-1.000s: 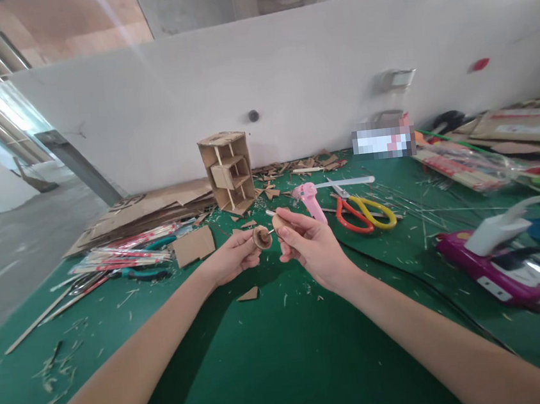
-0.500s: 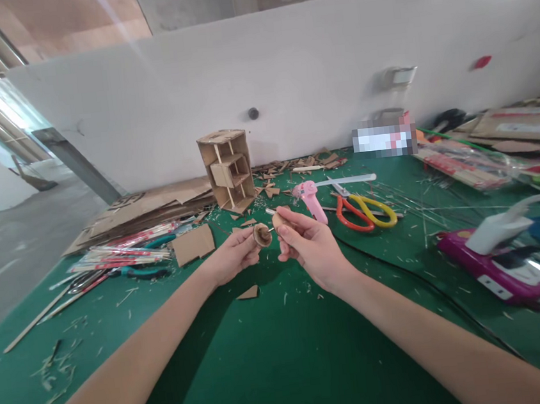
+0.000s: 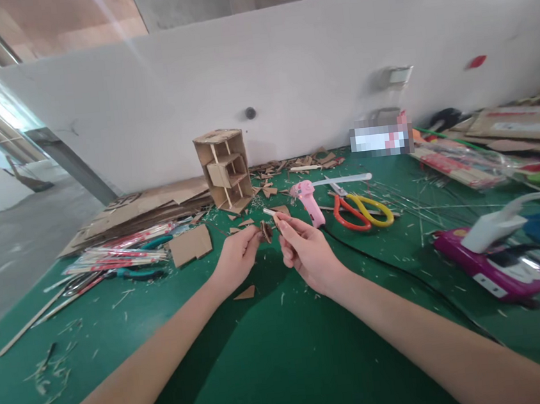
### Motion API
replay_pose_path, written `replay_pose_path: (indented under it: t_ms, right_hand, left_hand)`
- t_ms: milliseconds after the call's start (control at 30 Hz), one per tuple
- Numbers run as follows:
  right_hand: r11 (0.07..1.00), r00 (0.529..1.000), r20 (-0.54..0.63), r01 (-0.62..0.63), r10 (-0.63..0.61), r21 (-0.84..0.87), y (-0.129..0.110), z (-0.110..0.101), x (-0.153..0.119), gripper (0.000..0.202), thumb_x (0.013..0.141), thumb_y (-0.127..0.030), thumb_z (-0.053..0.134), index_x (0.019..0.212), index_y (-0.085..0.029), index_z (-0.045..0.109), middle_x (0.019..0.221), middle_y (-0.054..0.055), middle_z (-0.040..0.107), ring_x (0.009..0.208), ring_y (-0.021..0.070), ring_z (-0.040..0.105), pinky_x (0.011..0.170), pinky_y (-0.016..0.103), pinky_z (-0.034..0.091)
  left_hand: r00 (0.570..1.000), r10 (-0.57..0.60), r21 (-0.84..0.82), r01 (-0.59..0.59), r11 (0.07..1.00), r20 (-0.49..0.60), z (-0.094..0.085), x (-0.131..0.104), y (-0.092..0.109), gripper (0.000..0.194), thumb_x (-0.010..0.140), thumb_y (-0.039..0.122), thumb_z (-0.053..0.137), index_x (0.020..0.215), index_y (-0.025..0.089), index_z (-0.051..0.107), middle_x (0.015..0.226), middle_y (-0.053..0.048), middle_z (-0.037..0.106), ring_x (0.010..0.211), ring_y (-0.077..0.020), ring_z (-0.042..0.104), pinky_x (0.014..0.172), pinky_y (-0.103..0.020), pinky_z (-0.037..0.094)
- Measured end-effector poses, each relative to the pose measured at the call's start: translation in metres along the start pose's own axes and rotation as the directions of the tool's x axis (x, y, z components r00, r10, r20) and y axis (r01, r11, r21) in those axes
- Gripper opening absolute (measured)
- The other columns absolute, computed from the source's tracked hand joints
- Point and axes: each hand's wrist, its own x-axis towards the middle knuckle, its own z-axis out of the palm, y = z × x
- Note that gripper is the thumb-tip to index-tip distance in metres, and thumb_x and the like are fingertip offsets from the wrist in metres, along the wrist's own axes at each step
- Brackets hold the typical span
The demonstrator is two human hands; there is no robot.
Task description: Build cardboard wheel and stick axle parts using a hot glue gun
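Between the fingers of my left hand (image 3: 238, 257) is a small round cardboard piece (image 3: 266, 231), seen nearly edge-on. My right hand (image 3: 306, 249) pinches a small cardboard piece with a short pale stick (image 3: 268, 212) poking out toward the upper left. The two held parts are close together, a narrow gap between them; how the stick joins the cardboard is hidden by my fingers. Beyond my hands stands a cardboard box frame (image 3: 224, 171) with shelves and thin stick posts. A pink glue gun (image 3: 309, 203) lies just past my right hand, a clear glue stick in its back.
Scissors (image 3: 360, 210) with red and yellow handles lie right of the glue gun. A purple power strip (image 3: 494, 268) sits at the right. Stick bundles (image 3: 116, 255), pliers (image 3: 140, 273) and stacked cardboard (image 3: 140, 209) lie left. Cardboard scraps (image 3: 299, 163) line the wall.
My left hand has turned, so the round piece shows more of its edge than its face. My right hand has tilted slightly and still grips its piece.
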Motion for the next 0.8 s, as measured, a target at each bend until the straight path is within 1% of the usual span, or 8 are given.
replay_pose_path:
  t_ms: [67, 167, 267, 367, 467, 567, 700, 800]
  right_hand:
    - [0.999, 1.0, 0.012, 0.016, -0.015, -0.037, 0.0, 0.0, 0.001, 0.047, 0.071, -0.043, 0.073, 0.112, -0.023, 0.062, 0.052, -0.01, 0.038, 0.04, 0.0036, 0.028, 0.034, 0.016, 0.023]
    - [0.996, 0.999, 0.027, 0.041, -0.039, -0.075, 0.001, -0.001, 0.002, 0.044, 0.072, -0.043, 0.072, 0.11, -0.024, 0.064, 0.057, -0.01, 0.034, 0.043, 0.0027, 0.018, 0.036, 0.017, 0.015]
    - [0.995, 0.999, 0.04, 0.039, -0.035, -0.095, 0.002, -0.002, 0.002, 0.043, 0.072, -0.043, 0.072, 0.11, -0.025, 0.065, 0.06, -0.009, 0.032, 0.046, 0.0035, 0.017, 0.037, 0.018, 0.014]
    - [0.992, 0.998, 0.052, 0.044, -0.038, -0.117, 0.002, -0.002, 0.001, 0.044, 0.072, -0.044, 0.071, 0.112, -0.026, 0.065, 0.062, -0.008, 0.033, 0.047, 0.0044, 0.017, 0.038, 0.019, 0.015]
    - [0.989, 0.997, 0.073, 0.048, -0.039, -0.138, 0.001, -0.001, 0.0, 0.045, 0.073, -0.044, 0.071, 0.113, -0.026, 0.064, 0.062, -0.008, 0.034, 0.049, 0.0049, 0.017, 0.039, 0.019, 0.015]
    - [0.985, 0.994, 0.1, 0.052, -0.036, -0.164, 0.001, -0.001, -0.001, 0.045, 0.075, -0.045, 0.069, 0.115, -0.027, 0.063, 0.062, -0.007, 0.033, 0.05, 0.0057, 0.018, 0.04, 0.02, 0.015]
    - [0.981, 0.994, 0.098, 0.054, -0.036, -0.188, 0.001, -0.002, 0.0, 0.044, 0.076, -0.046, 0.068, 0.115, -0.028, 0.064, 0.063, -0.007, 0.031, 0.05, 0.0061, 0.017, 0.041, 0.02, 0.014]
    - [0.975, 0.994, 0.1, 0.065, -0.045, -0.212, -0.002, -0.003, 0.001, 0.043, 0.077, -0.046, 0.067, 0.115, -0.027, 0.064, 0.064, -0.006, 0.032, 0.051, 0.0064, 0.018, 0.041, 0.021, 0.014]
  left_hand:
    - [1.0, -0.018, -0.059, 0.019, 0.998, 0.023, 0.0, 0.001, 0.0, 0.03, 0.094, 0.033, 0.037, 0.082, 0.016, 0.058, 0.067, 0.0, 0.052, 0.062, -0.0129, 0.045, 0.06, -0.024, 0.033]
    - [0.991, -0.083, -0.245, 0.105, 0.964, 0.101, 0.0, 0.003, -0.004, 0.033, 0.093, 0.042, 0.039, 0.084, 0.015, 0.056, 0.061, 0.003, 0.042, 0.054, -0.0103, 0.037, 0.053, -0.023, 0.029]
    - [0.97, -0.107, -0.481, 0.203, 0.853, 0.22, 0.0, 0.005, -0.009, 0.035, 0.091, 0.048, 0.043, 0.084, 0.015, 0.054, 0.061, 0.005, 0.033, 0.049, -0.0072, 0.027, 0.046, -0.022, 0.022]
    - [0.942, -0.086, -0.631, 0.284, 0.722, 0.325, 0.0, 0.005, -0.013, 0.033, 0.09, 0.046, 0.047, 0.079, 0.015, 0.05, 0.058, 0.007, 0.026, 0.047, -0.0059, 0.02, 0.045, -0.022, 0.017]
    - [0.916, -0.094, -0.704, 0.361, 0.612, 0.389, -0.001, 0.005, -0.012, 0.032, 0.089, 0.044, 0.05, 0.075, 0.016, 0.048, 0.056, 0.008, 0.024, 0.046, -0.0054, 0.018, 0.045, -0.021, 0.015]
    - [0.895, -0.104, -0.733, 0.417, 0.538, 0.433, -0.003, 0.004, -0.008, 0.033, 0.089, 0.042, 0.052, 0.071, 0.016, 0.046, 0.053, 0.009, 0.022, 0.045, -0.0048, 0.016, 0.044, -0.02, 0.015]
    - [0.87, -0.112, -0.721, 0.464, 0.514, 0.481, -0.005, 0.004, -0.004, 0.033, 0.089, 0.042, 0.052, 0.069, 0.016, 0.045, 0.051, 0.009, 0.021, 0.044, -0.0048, 0.015, 0.043, -0.02, 0.014]
    - [0.882, -0.121, -0.715, 0.444, 0.541, 0.456, -0.005, 0.005, -0.002, 0.033, 0.088, 0.043, 0.051, 0.069, 0.016, 0.045, 0.051, 0.009, 0.021, 0.044, -0.005, 0.015, 0.043, -0.019, 0.014]
